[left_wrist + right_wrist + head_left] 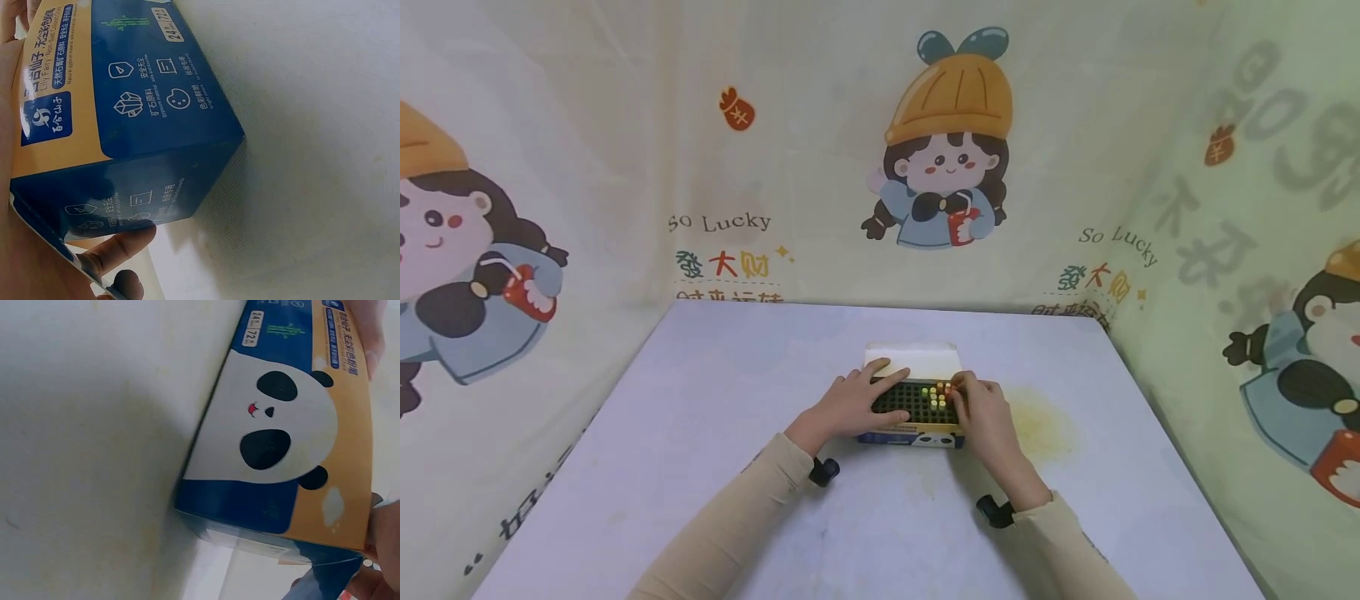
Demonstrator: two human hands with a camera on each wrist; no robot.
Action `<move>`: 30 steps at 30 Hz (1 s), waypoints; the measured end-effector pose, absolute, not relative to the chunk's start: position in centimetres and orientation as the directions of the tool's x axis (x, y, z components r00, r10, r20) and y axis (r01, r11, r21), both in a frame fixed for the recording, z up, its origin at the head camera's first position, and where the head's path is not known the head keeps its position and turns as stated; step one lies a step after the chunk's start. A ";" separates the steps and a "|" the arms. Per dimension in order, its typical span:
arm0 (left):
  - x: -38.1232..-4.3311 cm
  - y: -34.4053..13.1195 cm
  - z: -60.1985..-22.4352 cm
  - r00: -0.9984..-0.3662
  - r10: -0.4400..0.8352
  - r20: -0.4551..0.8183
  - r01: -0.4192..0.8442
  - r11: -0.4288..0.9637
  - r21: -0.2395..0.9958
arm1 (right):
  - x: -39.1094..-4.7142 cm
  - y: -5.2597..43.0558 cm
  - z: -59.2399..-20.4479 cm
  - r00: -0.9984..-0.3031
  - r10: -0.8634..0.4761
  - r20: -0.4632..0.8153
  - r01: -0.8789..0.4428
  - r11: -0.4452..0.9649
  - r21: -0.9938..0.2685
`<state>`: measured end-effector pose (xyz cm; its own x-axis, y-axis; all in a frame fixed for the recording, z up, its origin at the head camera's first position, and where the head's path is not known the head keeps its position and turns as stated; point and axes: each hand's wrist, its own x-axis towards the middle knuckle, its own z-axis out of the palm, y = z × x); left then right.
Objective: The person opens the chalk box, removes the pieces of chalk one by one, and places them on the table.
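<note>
Clock refs: head view, box at dial centre, 12 = far edge of desk. Chalk box (897, 438) sits on the desk (737, 358), lid up, near the middle. Black holed grid (902, 400) fills its top; a small cluster of chalk sticks (942, 405) stands upright in it toward 2-3 o'clock, yellow, green-yellow and orange/red ends. Most holes at 9 o'clock show dark. White lid flap (917, 362) folds out at 12. Panda print (937, 439) on the wall at 6, blue and tan around it; it shows large in the right wrist view

Left hand (853, 402) comes in from 9, lying across box and flap, fingers spread, thumb on the grid near its 6 o'clock edge. Left wrist view has a fingertip against the blue end wall

Right hand (988, 412) at 3, fingers bent and bunched at the cluster's outer edge, just beside the red end; can't tell if they pinch a stick, tips too small and partly hidden

Beige sleeves (730, 517) run in from 7 and 5, black wrist cameras (824, 472) at 8 and 5. Yellow stain (1041, 425) on desk at 3. Printed cloth (820, 167) behind, cartoon girl (951, 150) at 12
</note>
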<state>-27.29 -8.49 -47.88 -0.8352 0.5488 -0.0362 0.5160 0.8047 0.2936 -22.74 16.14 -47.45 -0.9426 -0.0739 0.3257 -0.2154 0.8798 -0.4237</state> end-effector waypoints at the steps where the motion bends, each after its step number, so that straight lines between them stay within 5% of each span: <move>1: -27.2 -8.5 -47.9 -0.836 0.548 -0.040 0.514 0.805 0.297 | -22.7 16.1 -47.5 -0.945 -0.077 0.318 -0.213 0.881 -0.422; 10: -27.0 -8.5 -47.6 -0.834 0.550 -0.045 0.511 0.801 0.312 | -22.9 16.1 -47.3 -0.973 -0.009 0.230 -0.130 0.848 -0.514; 30: -27.2 -8.5 -47.7 -0.835 0.549 -0.039 0.514 0.803 0.301 | -22.7 16.5 -47.6 -0.954 -0.045 0.297 -0.193 0.850 -0.490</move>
<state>-27.16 -8.49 -47.70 -0.8351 0.5487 -0.0392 0.5138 0.8035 0.3007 -22.74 16.45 -47.58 -0.9537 -0.0454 0.2974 -0.1934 0.8498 -0.4903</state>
